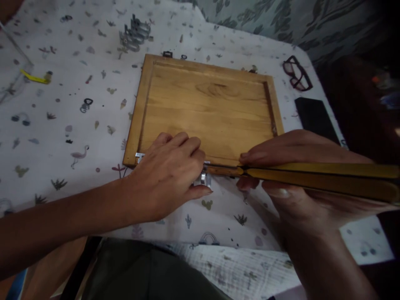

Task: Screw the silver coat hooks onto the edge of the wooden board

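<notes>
The wooden panel (200,104) is lying at the centre of the frame on a bench covered with printed cloth (93,177); the cloth is showing motifs, including a flamingo. The left hand (165,175) is curling over the panel's near edge beside a metal fitting (203,180); how firmly its grip is closing cannot be told. At right, the right hand (300,208) is gripping a yellow-and-black tool (328,177), its tip pointing at the near edge. Metal parts (134,34) are standing at upper left; eyeglasses (295,79) and a black object (317,118) are lying at upper right.
</notes>
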`<move>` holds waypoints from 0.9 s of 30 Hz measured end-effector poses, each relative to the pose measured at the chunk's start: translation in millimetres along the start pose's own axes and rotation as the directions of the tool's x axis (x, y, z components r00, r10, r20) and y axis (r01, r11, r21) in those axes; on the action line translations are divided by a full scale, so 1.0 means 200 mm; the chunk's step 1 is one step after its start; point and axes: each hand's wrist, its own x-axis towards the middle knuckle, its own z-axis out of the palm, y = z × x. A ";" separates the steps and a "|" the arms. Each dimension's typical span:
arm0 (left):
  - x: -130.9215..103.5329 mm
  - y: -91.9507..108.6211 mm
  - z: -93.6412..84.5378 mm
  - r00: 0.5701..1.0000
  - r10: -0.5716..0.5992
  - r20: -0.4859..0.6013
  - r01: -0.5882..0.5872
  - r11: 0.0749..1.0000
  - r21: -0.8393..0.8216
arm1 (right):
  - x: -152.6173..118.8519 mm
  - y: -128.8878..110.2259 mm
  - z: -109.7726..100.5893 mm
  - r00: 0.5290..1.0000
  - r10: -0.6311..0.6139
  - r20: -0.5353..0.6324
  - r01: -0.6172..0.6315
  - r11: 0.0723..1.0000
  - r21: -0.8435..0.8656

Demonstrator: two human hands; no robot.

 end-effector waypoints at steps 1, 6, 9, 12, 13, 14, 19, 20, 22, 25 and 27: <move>0.00 0.00 -0.01 1.000 -0.007 0.018 0.007 1.000 -0.003 | 0.00 0.01 0.00 0.998 -0.059 0.030 0.058 0.998 0.036; 0.00 0.00 -0.01 1.000 -0.006 0.011 0.006 1.000 -0.007 | 0.03 0.00 0.04 0.998 0.058 -0.011 -0.058 0.998 -0.005; 0.01 -0.01 0.00 1.000 0.008 0.000 -0.008 1.000 -0.018 | 0.03 -0.02 0.06 0.999 0.027 -0.038 -0.025 0.998 0.059; 0.01 -0.02 -0.01 1.000 0.024 0.013 -0.023 0.999 -0.032 | 0.04 -0.04 0.06 0.997 0.063 -0.038 -0.061 0.997 0.051; 0.01 -0.02 -0.01 0.999 0.029 0.016 -0.028 0.999 -0.035 | 0.04 -0.06 0.06 0.994 0.096 -0.042 -0.095 0.995 0.043; 0.02 -0.02 -0.02 0.999 0.032 0.019 -0.031 0.999 -0.036 | 0.05 -0.07 0.06 0.989 0.137 -0.052 -0.135 0.990 0.035; 0.02 -0.02 -0.03 0.998 0.025 0.060 -0.023 0.999 -0.034 | 0.10 -0.12 0.05 0.981 0.180 -0.065 -0.179 0.983 0.027; 0.02 -0.02 -0.02 0.998 0.026 0.064 -0.024 0.999 -0.029 | 0.11 -0.12 0.04 0.983 0.172 -0.056 -0.170 0.984 0.048; 0.02 -0.02 -0.02 0.998 0.035 0.057 -0.034 0.999 -0.019 | 0.13 -0.12 0.03 0.981 0.187 -0.048 -0.182 0.978 0.102; 0.02 -0.03 -0.01 0.998 0.048 0.040 -0.048 0.999 -0.014 | 0.14 -0.10 0.02 0.976 0.217 -0.005 -0.213 0.962 0.173; 0.02 -0.03 0.00 0.998 0.052 0.027 -0.052 0.999 -0.013 | 0.15 -0.09 0.01 0.981 0.187 0.047 -0.193 0.960 0.205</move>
